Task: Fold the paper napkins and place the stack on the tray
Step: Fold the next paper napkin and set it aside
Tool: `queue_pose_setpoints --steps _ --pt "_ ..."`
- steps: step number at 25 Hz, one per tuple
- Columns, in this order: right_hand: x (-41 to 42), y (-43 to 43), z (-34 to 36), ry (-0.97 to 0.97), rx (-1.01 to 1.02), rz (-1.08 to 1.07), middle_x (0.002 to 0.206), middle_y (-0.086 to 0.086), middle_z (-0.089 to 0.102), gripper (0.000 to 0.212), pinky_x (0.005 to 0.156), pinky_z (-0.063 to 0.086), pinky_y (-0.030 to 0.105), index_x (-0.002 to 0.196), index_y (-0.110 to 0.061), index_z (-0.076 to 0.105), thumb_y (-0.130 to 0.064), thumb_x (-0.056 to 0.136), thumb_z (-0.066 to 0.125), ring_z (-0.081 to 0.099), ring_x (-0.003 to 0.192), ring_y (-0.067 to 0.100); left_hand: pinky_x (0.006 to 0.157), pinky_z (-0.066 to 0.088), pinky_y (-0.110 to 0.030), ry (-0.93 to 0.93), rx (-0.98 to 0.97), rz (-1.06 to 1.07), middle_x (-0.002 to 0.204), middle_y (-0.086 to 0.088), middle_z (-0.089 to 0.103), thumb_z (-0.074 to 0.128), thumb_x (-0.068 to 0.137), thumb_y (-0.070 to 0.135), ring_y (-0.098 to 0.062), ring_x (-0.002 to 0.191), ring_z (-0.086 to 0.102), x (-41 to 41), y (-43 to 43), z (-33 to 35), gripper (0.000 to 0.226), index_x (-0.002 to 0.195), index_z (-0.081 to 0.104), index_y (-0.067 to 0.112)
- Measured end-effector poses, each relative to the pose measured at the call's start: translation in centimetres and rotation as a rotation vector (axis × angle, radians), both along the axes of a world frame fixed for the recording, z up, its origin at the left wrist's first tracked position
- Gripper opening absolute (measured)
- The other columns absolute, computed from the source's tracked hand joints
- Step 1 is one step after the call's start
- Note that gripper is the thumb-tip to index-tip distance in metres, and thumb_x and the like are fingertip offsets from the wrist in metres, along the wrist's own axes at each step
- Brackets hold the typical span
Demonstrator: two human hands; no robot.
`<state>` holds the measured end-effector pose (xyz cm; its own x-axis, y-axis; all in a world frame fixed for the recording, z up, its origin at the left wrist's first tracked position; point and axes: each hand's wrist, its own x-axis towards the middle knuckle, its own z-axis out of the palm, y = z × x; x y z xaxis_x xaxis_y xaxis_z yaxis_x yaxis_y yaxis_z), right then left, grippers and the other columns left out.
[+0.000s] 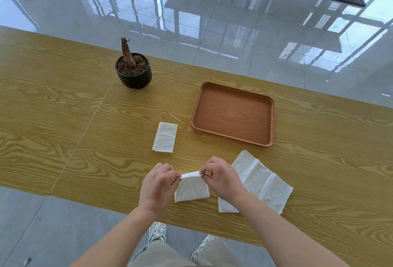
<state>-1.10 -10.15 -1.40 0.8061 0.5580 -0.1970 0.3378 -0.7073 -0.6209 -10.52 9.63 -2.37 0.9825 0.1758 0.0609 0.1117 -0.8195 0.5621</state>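
A white paper napkin (191,190) lies near the table's front edge, its far edge lifted. My left hand (158,186) pinches its left top corner and my right hand (222,178) pinches its right top corner. A folded napkin (165,137) rests on the table farther away, left of the tray. A loose pile of unfolded napkins (261,181) lies to the right, partly under my right wrist. The brown wooden tray (234,113) sits at the far right with nothing on it.
A black pot with a bare stump in soil (133,71) stands at the far left of the work area. The wooden table (63,118) has a seam running diagonally. Shiny floor tiles and black table bases lie beyond.
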Motion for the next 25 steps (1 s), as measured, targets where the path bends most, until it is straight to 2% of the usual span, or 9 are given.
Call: queue_pose_setpoints --steps 5,8,14,18,22,25 --pt "-1.8 -0.7 0.0 -0.066 -0.072 0.063 0.099 -0.006 0.061 0.012 0.073 0.053 0.036 0.098 -0.019 0.074 -0.015 0.094 0.063 0.054 0.099 0.013 0.061 0.051 -0.037 -0.088 0.051 -0.107 0.084 0.004 0.068 0.086 0.061 -0.001 -0.024 0.082 0.065 -1.4 -0.8 -0.1 0.025 0.072 0.07 0.016" --pt "-2.8 -1.2 -0.5 -0.093 -0.145 0.117 0.102 -0.003 0.06 0.016 0.076 0.051 0.038 0.098 -0.018 0.073 -0.014 0.094 0.057 0.054 0.101 0.018 0.066 0.052 -0.036 -0.066 0.087 -0.171 0.088 0.001 0.071 0.084 0.059 -0.002 -0.025 0.089 0.07 -2.5 -1.4 -0.6 0.027 0.071 0.069 0.016" --pt "-3.2 -1.9 -1.3 -0.099 -0.2 0.141 0.101 -0.002 0.06 0.019 0.082 0.047 0.035 0.1 -0.018 0.073 -0.015 0.097 0.054 0.053 0.098 0.019 0.065 0.052 -0.036 -0.035 0.212 -0.301 0.086 0.003 0.068 0.078 0.063 0.003 -0.021 0.082 0.067 -3.5 -1.5 -2.0 0.022 0.067 0.063 0.019" --pt "-3.3 -2.3 -1.6 -0.1 -0.197 0.138 0.1 -0.003 0.06 0.019 0.081 0.048 0.035 0.101 -0.017 0.072 -0.014 0.098 0.054 0.052 0.097 0.019 0.069 0.052 -0.035 -0.001 0.253 -0.348 0.086 0.004 0.068 0.076 0.064 0.004 -0.021 0.084 0.067 -3.7 -1.3 -2.3 0.02 0.066 0.064 0.019" --pt "-3.4 -2.7 -1.8 -0.107 -0.226 0.162 0.101 -0.004 0.06 0.022 0.084 0.047 0.034 0.103 -0.019 0.073 -0.014 0.096 0.052 0.052 0.1 0.02 0.071 0.052 -0.037 0.005 0.226 -0.315 0.088 0.001 0.068 0.071 0.065 0.005 -0.022 0.084 0.066 -3.6 -1.8 -2.0 0.015 0.071 0.066 0.017" --pt "-3.6 -3.0 -1.4 -0.124 -0.201 0.15 0.104 -0.006 0.064 0.026 0.085 0.049 0.032 0.106 -0.02 0.075 -0.013 0.092 0.054 0.055 0.103 0.018 0.08 0.054 -0.039 -0.015 0.221 -0.233 0.104 -0.005 0.069 0.067 0.075 0.01 -0.027 0.099 0.067 -3.4 -2.3 -1.7 0.014 0.088 0.069 0.016"
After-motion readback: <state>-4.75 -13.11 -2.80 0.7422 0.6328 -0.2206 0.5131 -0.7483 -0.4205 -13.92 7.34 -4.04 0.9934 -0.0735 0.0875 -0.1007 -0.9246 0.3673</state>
